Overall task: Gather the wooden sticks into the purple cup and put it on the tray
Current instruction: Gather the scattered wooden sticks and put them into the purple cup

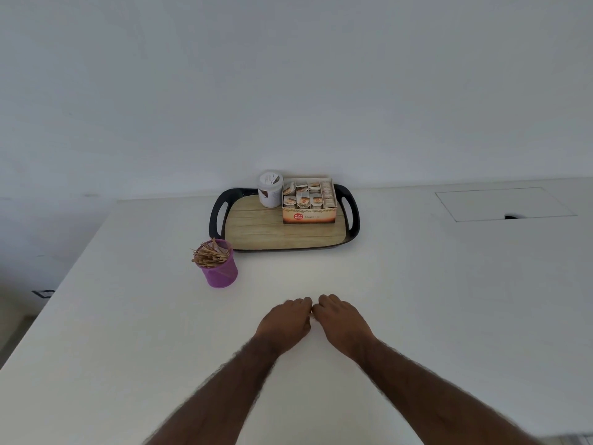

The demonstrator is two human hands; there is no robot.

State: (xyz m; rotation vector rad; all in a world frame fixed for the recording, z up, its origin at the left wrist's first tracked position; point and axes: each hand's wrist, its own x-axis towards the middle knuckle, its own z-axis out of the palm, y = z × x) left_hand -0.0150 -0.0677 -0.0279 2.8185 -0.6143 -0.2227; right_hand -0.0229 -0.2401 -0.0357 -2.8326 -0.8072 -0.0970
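A purple mesh cup (pixel 219 268) stands on the white table, just off the tray's front left corner, with a bundle of wooden sticks (pixel 210 253) poking out of it. The tray (pixel 272 231) has a wood-pattern floor and black handles. My left hand (pixel 285 322) and my right hand (pixel 341 322) lie side by side, palms down, on the table near me. Their fingers are curled and meet over a thin wooden stick (pixel 311 316), of which only a sliver shows between them.
On the tray's back half stand a white jar (pixel 270 188) and an open box of tea sachets (pixel 309 200). A flush cable hatch (pixel 505 203) is set in the table at the far right. The table's left edge runs diagonally.
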